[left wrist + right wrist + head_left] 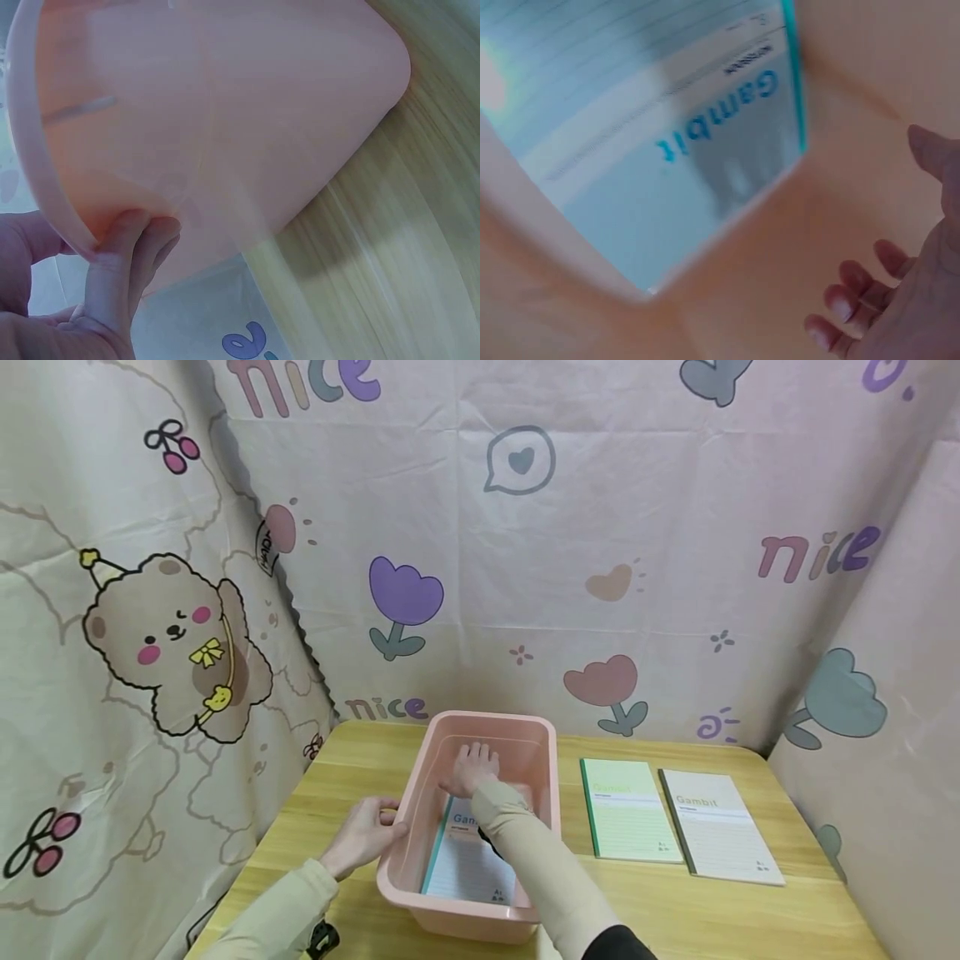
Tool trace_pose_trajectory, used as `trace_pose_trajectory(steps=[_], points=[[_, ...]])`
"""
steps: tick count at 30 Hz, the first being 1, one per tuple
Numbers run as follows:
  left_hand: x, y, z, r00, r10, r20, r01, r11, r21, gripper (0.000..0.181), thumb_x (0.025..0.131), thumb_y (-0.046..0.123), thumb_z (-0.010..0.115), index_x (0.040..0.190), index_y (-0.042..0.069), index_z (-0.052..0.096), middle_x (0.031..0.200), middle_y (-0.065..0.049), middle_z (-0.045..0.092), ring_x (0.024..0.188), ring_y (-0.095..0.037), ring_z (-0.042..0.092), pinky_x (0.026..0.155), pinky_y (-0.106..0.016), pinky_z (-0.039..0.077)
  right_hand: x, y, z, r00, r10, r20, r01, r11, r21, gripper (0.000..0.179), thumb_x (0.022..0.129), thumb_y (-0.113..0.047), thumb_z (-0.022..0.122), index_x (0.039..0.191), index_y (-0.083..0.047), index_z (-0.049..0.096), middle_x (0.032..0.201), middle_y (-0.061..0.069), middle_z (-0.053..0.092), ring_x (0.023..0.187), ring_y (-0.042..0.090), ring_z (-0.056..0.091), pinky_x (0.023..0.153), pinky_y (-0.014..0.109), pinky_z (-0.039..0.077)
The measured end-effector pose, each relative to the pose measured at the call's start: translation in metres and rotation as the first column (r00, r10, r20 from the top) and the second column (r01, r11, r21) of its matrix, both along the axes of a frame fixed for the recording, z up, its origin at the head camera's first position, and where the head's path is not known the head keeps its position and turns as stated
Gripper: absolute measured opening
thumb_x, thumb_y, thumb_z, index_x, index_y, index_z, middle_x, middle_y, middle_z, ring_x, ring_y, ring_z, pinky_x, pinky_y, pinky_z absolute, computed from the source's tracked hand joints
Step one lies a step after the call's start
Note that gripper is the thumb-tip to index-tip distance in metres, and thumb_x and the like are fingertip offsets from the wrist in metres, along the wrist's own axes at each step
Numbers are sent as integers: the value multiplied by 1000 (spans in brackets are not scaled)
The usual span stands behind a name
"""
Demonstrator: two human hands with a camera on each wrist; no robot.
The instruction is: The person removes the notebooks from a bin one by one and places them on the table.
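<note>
A pink plastic bin (pixel 495 927) stands on the wooden table, with a blue Gambit notebook (pixel 465 868) lying flat inside. My left hand (pixel 363 837) pinches the bin's left rim, its fingers (pixel 112 262) on the outer wall and the thumb over the edge. Inside the bin, near its far end, is my right hand (pixel 474 768) with fingers spread and nothing held. In the right wrist view, the right hand (pixel 900 300) appears beside the top end of the notebook, whose spine strip is teal. The right forearm hides part of the notebook and the bin's right side.
Right of the bin, a green Gambit notebook (pixel 630 822) and a white one with a dark spine (pixel 720 831) lie side by side on the table (pixel 675 910). A printed cloth (pixel 495 568) hangs behind the table and along both sides.
</note>
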State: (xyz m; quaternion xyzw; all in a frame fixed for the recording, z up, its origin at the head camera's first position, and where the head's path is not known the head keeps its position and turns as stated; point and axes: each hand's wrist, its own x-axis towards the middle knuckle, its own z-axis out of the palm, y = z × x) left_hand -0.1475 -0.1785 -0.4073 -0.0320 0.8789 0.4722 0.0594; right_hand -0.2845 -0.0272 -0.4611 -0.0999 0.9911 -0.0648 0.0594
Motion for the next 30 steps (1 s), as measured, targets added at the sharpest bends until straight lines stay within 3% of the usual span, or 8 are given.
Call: trace_pose_trajectory(steps=[5, 10, 15, 23, 30], points=[[-1, 1, -1, 1000, 6, 5, -6, 1000, 5, 43, 87, 0, 64, 127, -15, 58, 107, -29, 73, 95, -35, 75, 78, -44, 64, -6, 5, -24, 1000, 12, -27, -13, 1000, -19, 96, 84, -75, 59, 142, 0, 45, 143, 20, 51, 133, 36, 48, 114, 51, 43], [-1, 0, -2, 1000, 2, -8, -2, 1000, 25, 40, 87, -1, 64, 124, -15, 61, 103, -27, 75, 92, -34, 76, 77, -43, 64, -2, 10, -33, 999, 23, -46, -22, 1000, 17, 93, 83, -73, 62, 139, -1, 49, 139, 19, 53, 129, 34, 50, 111, 48, 45], [0, 0, -1, 1000, 5, -6, -5, 1000, 25, 40, 87, -1, 64, 125, -15, 60, 103, -27, 75, 92, -34, 76, 76, -43, 64, -4, 6, -47, 999, 25, -21, -24, 999, 38, 95, 78, -75, 67, 139, -4, 49, 138, 16, 54, 128, 31, 50, 110, 46, 45], [1, 2, 0, 1000, 16, -8, -16, 1000, 12, 39, 87, -2, 65, 125, -14, 61, 105, -28, 74, 93, -34, 75, 76, -43, 64, -11, 7, -74, 999, 34, 30, -36, 998, 56, 110, 69, -81, 69, 147, -7, 43, 150, 14, 46, 140, 31, 43, 119, 47, 37], [3, 1, -1, 1000, 21, -7, -21, 999, 31, 39, 88, -2, 65, 125, -12, 62, 104, -26, 75, 90, -32, 76, 74, -42, 65, -12, 10, -77, 996, 42, 81, -48, 997, 68, 107, 74, -77, 68, 151, -9, 41, 157, 14, 41, 147, 32, 37, 122, 49, 32]])
